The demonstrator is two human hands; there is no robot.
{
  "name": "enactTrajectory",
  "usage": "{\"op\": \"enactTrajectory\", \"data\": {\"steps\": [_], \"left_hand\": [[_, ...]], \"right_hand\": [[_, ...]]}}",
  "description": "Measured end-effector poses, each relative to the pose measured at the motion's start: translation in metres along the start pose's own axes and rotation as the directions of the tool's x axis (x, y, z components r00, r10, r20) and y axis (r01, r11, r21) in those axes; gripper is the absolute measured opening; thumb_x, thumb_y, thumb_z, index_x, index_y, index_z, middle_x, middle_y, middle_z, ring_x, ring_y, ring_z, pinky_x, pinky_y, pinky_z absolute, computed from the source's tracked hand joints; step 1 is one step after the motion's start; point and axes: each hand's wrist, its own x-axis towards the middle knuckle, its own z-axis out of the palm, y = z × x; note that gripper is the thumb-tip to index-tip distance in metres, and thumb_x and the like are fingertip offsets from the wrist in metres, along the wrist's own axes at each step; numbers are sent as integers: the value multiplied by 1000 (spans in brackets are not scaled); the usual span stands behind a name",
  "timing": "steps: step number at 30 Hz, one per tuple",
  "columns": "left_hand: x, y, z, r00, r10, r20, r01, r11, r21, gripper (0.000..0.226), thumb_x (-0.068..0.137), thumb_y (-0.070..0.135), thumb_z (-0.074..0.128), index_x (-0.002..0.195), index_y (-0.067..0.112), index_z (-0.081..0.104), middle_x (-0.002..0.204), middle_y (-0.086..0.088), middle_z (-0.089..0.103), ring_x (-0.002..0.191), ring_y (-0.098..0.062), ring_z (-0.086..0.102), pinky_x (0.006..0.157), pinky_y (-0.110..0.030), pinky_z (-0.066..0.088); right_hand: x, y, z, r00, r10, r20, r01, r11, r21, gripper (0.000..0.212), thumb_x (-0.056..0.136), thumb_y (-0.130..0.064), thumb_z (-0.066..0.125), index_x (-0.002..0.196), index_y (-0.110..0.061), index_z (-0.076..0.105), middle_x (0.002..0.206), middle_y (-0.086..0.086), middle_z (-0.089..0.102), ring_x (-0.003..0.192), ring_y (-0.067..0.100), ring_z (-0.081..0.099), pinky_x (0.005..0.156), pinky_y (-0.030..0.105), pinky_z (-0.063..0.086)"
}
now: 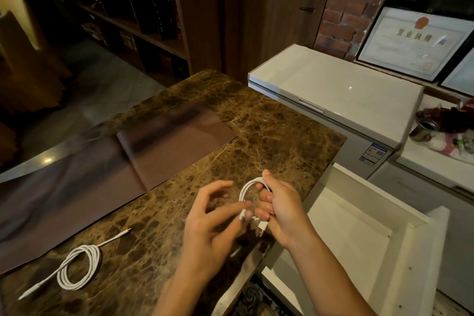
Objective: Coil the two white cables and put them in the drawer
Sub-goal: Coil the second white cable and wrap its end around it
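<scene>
The white cable (243,190) is bunched into a small loop above the near right edge of the marble counter (269,126), just beside the open drawer (420,251). My right hand (279,205) grips that loop: the fingers are curled tightly round the gathered strands and the thumb presses down on top. One plug (262,227) hangs out below my fist.

My left hand (210,218) is up against the loop from the left, its fingers loosely spread and half bent. One fingertip reaches the cable's other end, but the hand is smeared by motion, so I cannot tell whether I am pinching that end or only touching it.

The second white cable (77,267) lies on the counter at the near left, well apart from both hands. It is wound into a loose ring of several turns, with one tail running up and to the right and the other trailing down toward the left corner.

The drawer is pulled out to my right, below the counter's edge; it is white inside and neither cable is in it.

A dark brown mat (166,136) covers the left part of the counter. Beyond the counter stands a white chest freezer (333,84), its lid down.
</scene>
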Motion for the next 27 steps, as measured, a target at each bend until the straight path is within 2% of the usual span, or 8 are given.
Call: {"op": "enactTrajectory", "data": {"steps": [4,11,13,16,18,22,24,27], "left_hand": [[7,15,-3,930,-325,-173,246,898,-364,13,84,24,70,92,21,80,93,6,80,86,-11,75,73,-20,60],[11,0,-13,730,-655,-198,329,589,-738,24,79,35,69,86,16,82,89,-7,78,82,-17,67,71,-20,60],[11,-1,-9,715,-671,-196,355,590,-725,23,84,35,64,87,19,81,92,-7,78,80,-16,67,70,-22,59],[14,3,1,808,-582,-95,437,699,-566,27,83,44,59,101,32,75,101,-3,78,81,-14,72,76,-31,61],[15,7,5,862,-507,-13,453,780,-432,34,87,44,55,109,27,74,100,4,79,91,-14,75,85,-39,61],[14,6,2,863,-505,-24,449,789,-420,37,102,30,49,91,18,82,75,-10,79,71,-34,75,73,-58,60],[14,5,2,854,-520,-31,456,775,-437,38,102,30,49,89,17,82,75,-14,78,69,-38,73,69,-56,60],[16,10,-1,857,-513,56,474,741,-476,25,98,23,57,100,17,81,83,-12,79,70,-27,74,59,-35,59]], "right_hand": [[-1,3,-3,998,6,62,-4,999,-43,39,106,-32,49,77,-7,55,45,-6,39,35,6,31,37,21,25],[-9,-1,-3,980,-60,191,121,937,-329,41,103,-32,55,74,-9,71,51,-6,42,42,6,34,40,22,28],[-9,0,0,980,-80,180,136,935,-328,40,104,-32,53,75,-10,71,50,-8,42,41,5,33,41,22,27],[-6,4,5,986,-92,140,132,943,-304,39,105,-32,51,81,-8,70,54,-6,44,43,5,37,42,22,28],[-5,8,8,983,-91,158,136,943,-304,42,105,-34,50,92,1,69,58,-3,45,49,9,45,43,23,30],[-5,7,9,978,-52,203,104,962,-252,47,105,-34,50,106,11,65,62,4,47,46,10,47,41,21,33],[-4,6,11,974,-48,219,100,968,-229,46,105,-33,50,104,11,65,69,14,50,47,10,48,40,20,34],[-6,3,11,971,-77,228,125,971,-203,40,106,-32,49,91,-1,69,71,16,56,50,13,51,42,21,35]]}}
